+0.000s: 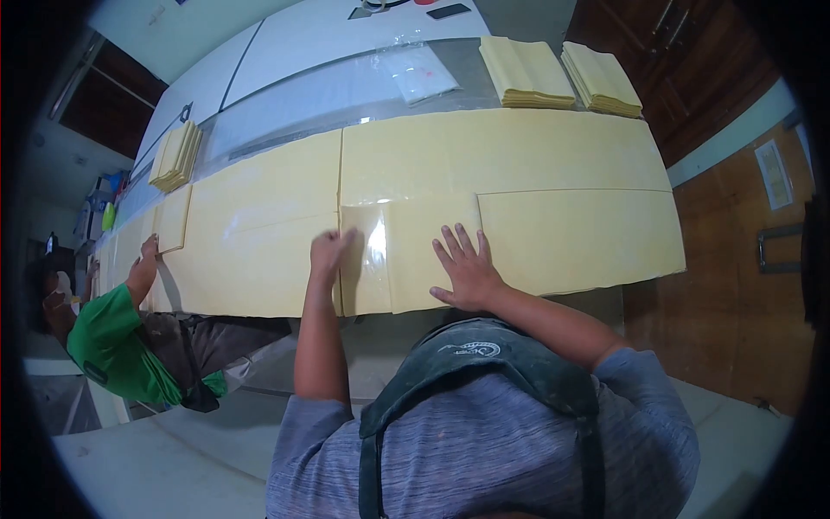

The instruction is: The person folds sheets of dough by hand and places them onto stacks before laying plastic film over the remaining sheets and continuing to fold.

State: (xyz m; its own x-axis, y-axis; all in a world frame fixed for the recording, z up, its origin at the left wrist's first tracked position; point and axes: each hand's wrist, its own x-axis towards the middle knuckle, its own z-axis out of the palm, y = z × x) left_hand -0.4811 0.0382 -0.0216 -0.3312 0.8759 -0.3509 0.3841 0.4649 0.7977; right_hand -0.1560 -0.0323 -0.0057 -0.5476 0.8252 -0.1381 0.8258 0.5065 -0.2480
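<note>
My right hand (467,268) lies flat with its fingers spread on a folded pale yellow sheet (424,246). A strip of shiny clear plastic (376,238) shows at the left part of this fold and reflects the light. My left hand (329,253) is closed at the left side of the strip, its thumb side slightly blurred. What its fingers pinch, if anything, is hidden. Beneath both hands spread large flat yellow sheets (571,229), with a seam running between the left and right ones.
Folded yellow stacks (526,73) (603,80) stand at the back right, another stack (176,156) at the left. A clear plastic packet (419,73) and a phone (448,11) lie farther back. A co-worker in a green shirt (117,346) handles a folded sheet (175,219) at left.
</note>
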